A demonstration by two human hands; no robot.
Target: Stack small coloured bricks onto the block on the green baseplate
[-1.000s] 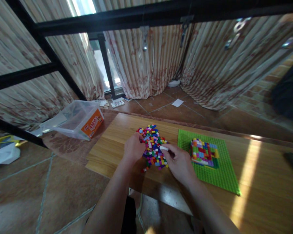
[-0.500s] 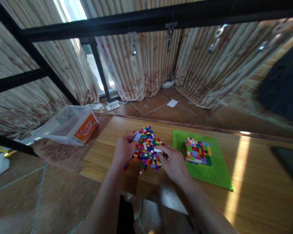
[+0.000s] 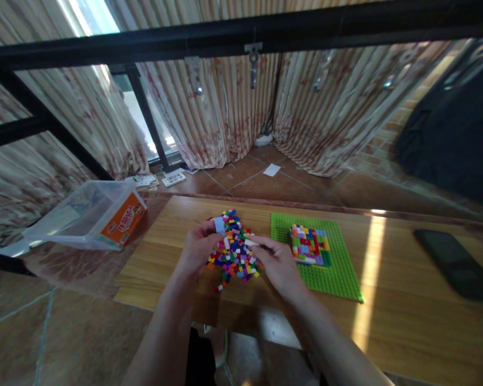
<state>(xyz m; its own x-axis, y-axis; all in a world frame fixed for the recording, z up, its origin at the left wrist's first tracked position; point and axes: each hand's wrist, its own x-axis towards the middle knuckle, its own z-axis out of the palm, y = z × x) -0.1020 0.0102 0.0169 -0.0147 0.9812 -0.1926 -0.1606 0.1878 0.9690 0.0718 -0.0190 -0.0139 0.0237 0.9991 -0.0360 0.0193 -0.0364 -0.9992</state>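
My left hand [image 3: 199, 246] is closed on a light blue brick [image 3: 219, 225], held at the left side of a loose pile of small colourful bricks [image 3: 235, 254]. A white brick [image 3: 250, 243] is pinched between the thumb and fingers of my right hand [image 3: 277, 262], over the pile's right side. To the right lies a green baseplate [image 3: 342, 268], and on it stands a low multicoloured block of joined bricks [image 3: 308, 244]. Part of the pile is hidden behind both hands.
The wooden table [image 3: 153, 268] bears a dark phone-like slab [image 3: 454, 262] at the right. On the floor to the left is a clear plastic bin [image 3: 92, 214] with an orange label. A black metal bar [image 3: 209, 37] crosses above, before curtains [image 3: 241, 107].
The view has turned to the right, so the scene sits further left. Both hands stay over the pile, still holding the light blue and white bricks.
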